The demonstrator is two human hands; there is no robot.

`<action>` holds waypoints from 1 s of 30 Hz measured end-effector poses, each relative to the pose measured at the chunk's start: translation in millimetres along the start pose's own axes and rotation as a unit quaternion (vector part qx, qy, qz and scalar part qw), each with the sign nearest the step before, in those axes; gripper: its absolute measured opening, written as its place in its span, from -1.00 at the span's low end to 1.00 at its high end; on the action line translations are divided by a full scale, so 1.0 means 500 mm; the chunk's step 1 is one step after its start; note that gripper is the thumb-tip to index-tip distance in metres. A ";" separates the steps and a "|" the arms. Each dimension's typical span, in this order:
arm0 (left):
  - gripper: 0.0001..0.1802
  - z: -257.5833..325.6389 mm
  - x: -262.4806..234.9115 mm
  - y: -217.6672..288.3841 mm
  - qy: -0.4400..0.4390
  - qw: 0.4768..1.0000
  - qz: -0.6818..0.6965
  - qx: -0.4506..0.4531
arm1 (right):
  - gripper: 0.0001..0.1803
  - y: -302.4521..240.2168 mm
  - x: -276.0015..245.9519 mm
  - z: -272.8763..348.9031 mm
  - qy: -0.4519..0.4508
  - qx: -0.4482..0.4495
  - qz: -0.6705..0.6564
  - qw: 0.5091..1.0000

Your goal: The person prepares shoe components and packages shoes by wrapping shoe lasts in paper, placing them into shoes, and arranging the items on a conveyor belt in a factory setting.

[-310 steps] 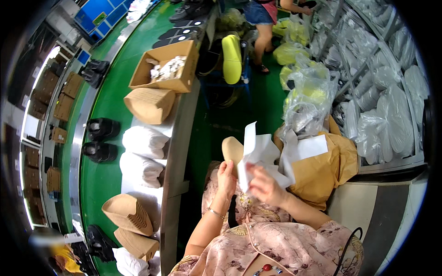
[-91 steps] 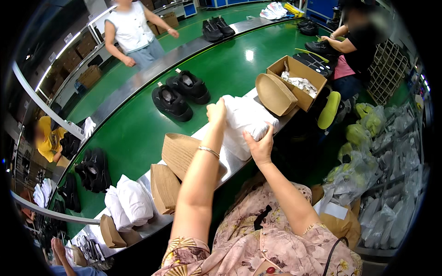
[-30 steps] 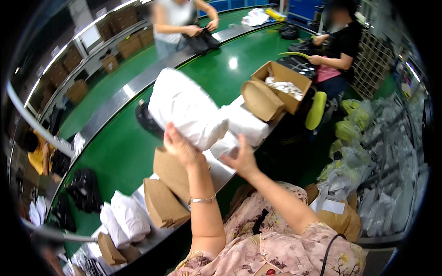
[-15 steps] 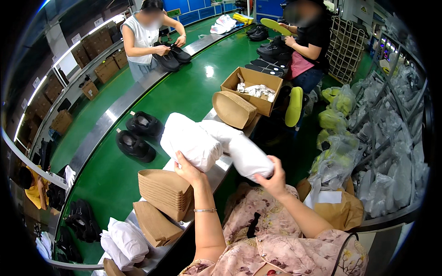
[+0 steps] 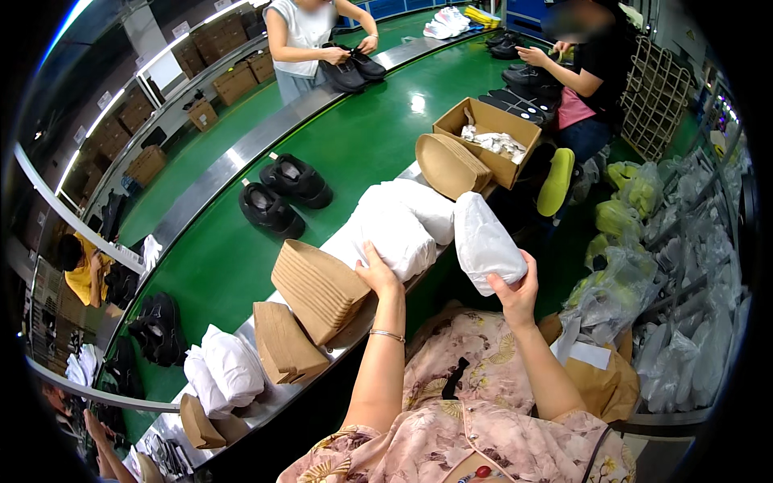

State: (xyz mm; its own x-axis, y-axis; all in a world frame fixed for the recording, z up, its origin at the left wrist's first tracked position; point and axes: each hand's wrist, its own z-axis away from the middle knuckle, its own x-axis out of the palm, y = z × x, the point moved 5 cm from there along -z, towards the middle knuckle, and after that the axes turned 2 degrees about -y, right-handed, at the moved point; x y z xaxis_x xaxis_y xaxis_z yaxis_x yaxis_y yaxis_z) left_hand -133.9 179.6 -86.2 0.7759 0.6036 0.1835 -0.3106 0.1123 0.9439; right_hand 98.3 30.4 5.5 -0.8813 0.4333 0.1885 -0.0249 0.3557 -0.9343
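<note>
My right hand [image 5: 518, 291] is closed round the lower end of a white paper bundle [image 5: 485, 241], long and rounded, held up off the bench. Another plump white paper bundle [image 5: 386, 232] lies on the metal ledge, one more pressed against its far side. My left hand [image 5: 380, 271] grips its near edge, thumb up along the paper; the other fingers are mostly hidden. Close by my left hand leans a stack of nested brown cardboard inserts [image 5: 316, 288]. A pair of black shoes [image 5: 282, 193] sits on the green belt beyond.
More white bundles [image 5: 224, 366] and cardboard pieces [image 5: 286, 342] line the ledge at left. An open carton [image 5: 487, 141] with crumpled paper stands far right beside further inserts [image 5: 451, 165]. Two people handle shoes across the belt [image 5: 362, 145]. Bagged items [image 5: 644, 274] crowd the right.
The bundle in my left hand has come down onto the ledge. My right hand has lifted its bundle apart from the others and tipped it upright. The view has shifted.
</note>
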 end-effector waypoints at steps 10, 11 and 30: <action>-0.19 0.024 0.002 0.026 -0.047 0.995 -0.074 0.038 | -0.31 0.038 0.100 -0.008 -0.051 0.046 -0.060 0.996; -0.19 0.035 -0.001 0.036 -0.063 0.994 -0.082 0.032 | -0.31 0.040 0.110 -0.009 -0.054 0.044 -0.066 0.995; -0.24 0.114 -0.022 0.102 -0.182 0.947 -0.159 0.213 | -0.21 0.057 0.264 -0.097 -0.141 -0.047 0.320 0.936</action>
State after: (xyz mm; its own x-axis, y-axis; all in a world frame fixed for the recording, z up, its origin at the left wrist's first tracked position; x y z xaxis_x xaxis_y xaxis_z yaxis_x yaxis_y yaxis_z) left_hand -127.1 133.8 -24.2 0.9546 0.2730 -0.1188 0.1599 -0.1335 0.9781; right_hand 4.2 137.6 18.3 -0.7920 0.3507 -0.4997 0.5796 0.1748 -0.7960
